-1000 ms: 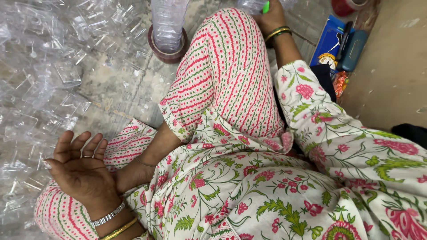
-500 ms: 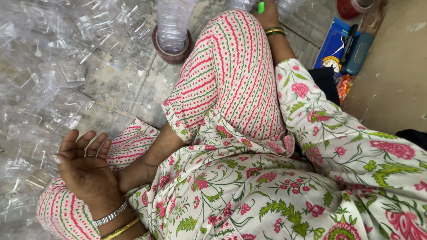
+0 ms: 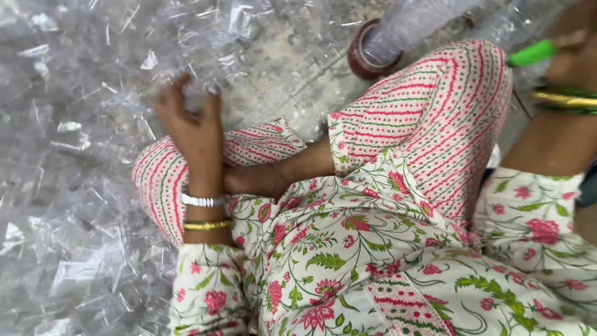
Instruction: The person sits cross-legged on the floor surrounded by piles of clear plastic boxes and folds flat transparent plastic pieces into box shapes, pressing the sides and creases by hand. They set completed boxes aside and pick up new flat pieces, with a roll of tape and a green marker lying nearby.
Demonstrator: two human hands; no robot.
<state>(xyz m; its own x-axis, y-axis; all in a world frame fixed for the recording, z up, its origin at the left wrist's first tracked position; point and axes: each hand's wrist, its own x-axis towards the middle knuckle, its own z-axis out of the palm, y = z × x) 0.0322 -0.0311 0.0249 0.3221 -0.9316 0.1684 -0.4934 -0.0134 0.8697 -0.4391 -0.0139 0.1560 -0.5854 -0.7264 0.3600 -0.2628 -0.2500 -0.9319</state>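
Note:
I sit cross-legged on the floor in floral and striped clothes. My left hand (image 3: pixel 194 127), with a white and a gold bangle at the wrist, reaches over my left knee (image 3: pixel 155 180) into a heap of clear plastic pieces (image 3: pixel 93 112). Its fingers curl around one clear piece (image 3: pixel 194 94). At the top right edge, partly cut off, my right hand (image 3: pixel 575 53) holds a green-handled tool (image 3: pixel 532 53); green and gold bangles sit on that wrist.
A stack of clear plastic cups (image 3: pixel 410 25) stands in a dark red round base (image 3: pixel 364 59) on the grey floor beyond my right knee (image 3: pixel 448 106). Clear plastic scraps cover the floor at left and in front.
My left hand has turned over from lying palm-up on my knee and moved forward into the plastic pieces, closing on one. The view has shifted left and closer.

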